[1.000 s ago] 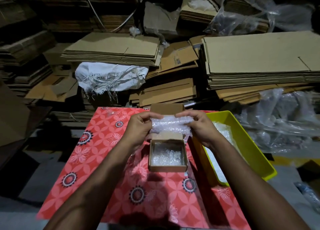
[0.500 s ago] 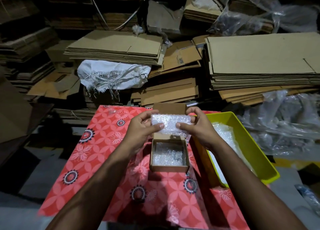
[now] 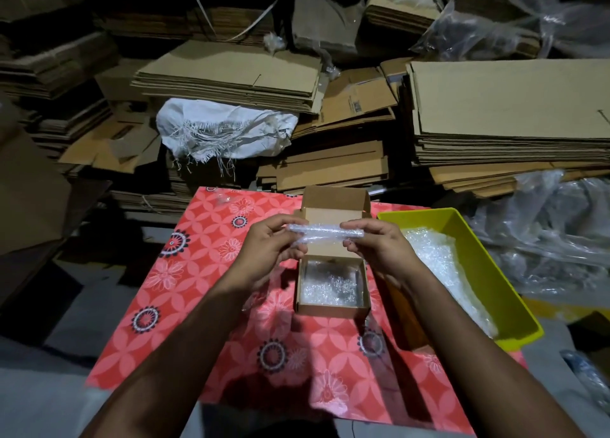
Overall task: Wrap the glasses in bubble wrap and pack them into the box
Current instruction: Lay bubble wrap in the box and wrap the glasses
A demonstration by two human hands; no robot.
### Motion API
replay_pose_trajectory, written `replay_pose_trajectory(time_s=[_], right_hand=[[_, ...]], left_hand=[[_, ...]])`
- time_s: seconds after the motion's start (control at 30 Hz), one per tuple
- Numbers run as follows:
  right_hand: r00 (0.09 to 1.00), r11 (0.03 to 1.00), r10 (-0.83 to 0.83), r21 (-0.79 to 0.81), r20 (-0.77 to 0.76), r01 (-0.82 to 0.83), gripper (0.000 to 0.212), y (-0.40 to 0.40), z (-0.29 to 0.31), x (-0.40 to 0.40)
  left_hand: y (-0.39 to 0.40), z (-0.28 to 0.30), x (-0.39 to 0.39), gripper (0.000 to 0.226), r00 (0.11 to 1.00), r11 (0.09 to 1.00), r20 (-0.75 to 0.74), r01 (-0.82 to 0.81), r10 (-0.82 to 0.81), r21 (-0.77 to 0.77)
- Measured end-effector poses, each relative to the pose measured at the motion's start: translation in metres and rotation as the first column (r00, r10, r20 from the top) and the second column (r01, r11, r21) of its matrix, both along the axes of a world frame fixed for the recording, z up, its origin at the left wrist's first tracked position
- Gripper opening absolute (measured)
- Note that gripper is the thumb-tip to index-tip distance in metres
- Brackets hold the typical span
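Note:
A small bubble-wrapped bundle hangs in the air above a small open cardboard box. My left hand pinches its left end and my right hand pinches its right end. The bundle is turned edge-on and looks like a thin roll; what is inside it is hidden. The box stands on a red flowered cloth with its lid flap standing up at the back. Bubble wrap lies in the bottom of the box.
A yellow plastic bin with sheets of bubble wrap stands right of the box. Behind the cloth are stacks of flattened cardboard, a white sack and clear plastic bags at the right.
Both hands have rotated the wrapped bundle from flat-on to edge-on, so it now looks thinner. It stays above the back of the box.

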State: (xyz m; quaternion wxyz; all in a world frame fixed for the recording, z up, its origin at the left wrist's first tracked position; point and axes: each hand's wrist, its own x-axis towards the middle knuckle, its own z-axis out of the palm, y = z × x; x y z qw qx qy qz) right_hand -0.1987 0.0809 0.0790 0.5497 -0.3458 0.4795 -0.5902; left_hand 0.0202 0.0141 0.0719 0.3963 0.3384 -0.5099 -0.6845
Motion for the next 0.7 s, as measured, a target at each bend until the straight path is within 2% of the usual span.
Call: replay_pose_trajectory(time_s=[0.1,0.13,0.17,0.23,0.27,0.3,0.37,0.4,0.47,0.6,0.7], right_hand=[[0.978,0.997,-0.066,0.058,0.198,0.056,0.032,-0.005,-0.003,0.013],[0.974,0.997,-0.068,0.059,0.215,0.057,0.028,-0.006,-0.005,0.018],[0.983,0.997,-0.063,0.049,0.171,0.055,0.021,-0.008,-0.009,0.022],[0.997,0.998,-0.057,-0.003,-0.050,0.057,0.006,-0.011,-0.014,0.030],[0.990,0.998,-0.066,-0.031,-0.127,0.063,0.014,-0.014,-0.018,0.035],[0.986,0.995,-0.094,-0.032,-0.140,0.090,0.024,-0.017,-0.021,0.040],[0.989,0.989,-0.146,0.025,-0.024,0.147,0.036,-0.021,-0.023,0.051],[0.992,0.992,-0.119,0.049,0.031,0.117,0.035,-0.023,-0.024,0.056],[0.999,0.996,0.006,0.090,0.048,-0.010,0.028,-0.023,-0.027,0.068],[0.999,0.998,-0.004,0.060,-0.054,0.007,0.014,-0.029,-0.039,0.088],[0.956,0.997,-0.074,-0.018,-0.285,0.072,0.020,-0.035,-0.047,0.100]], left_hand=[[0.001,-0.005,0.008,0.025,0.993,0.992,-0.107,-0.036,0.049,0.118],[0.002,-0.005,0.011,0.027,0.990,0.988,-0.127,-0.041,0.061,0.151],[0.003,-0.006,0.014,0.027,0.989,0.985,-0.129,-0.044,0.066,0.165],[0.005,-0.006,0.021,0.017,0.997,0.991,-0.055,-0.056,0.063,0.121],[0.006,-0.006,0.024,0.009,0.998,0.995,-0.013,-0.053,0.055,0.080],[0.006,-0.007,0.027,0.004,0.999,0.998,0.005,-0.049,0.049,0.050],[0.004,-0.011,0.031,0.011,0.998,0.997,-0.025,-0.062,0.063,0.047],[0.003,-0.014,0.034,0.015,0.996,0.995,-0.056,-0.071,0.075,0.071],[0.000,-0.020,0.039,0.025,0.991,0.991,-0.100,-0.076,0.088,0.114],[-0.001,-0.032,0.050,0.029,0.996,0.993,0.009,-0.088,0.087,0.084],[-0.004,-0.037,0.054,0.015,0.982,0.991,0.148,-0.124,0.115,0.054]])
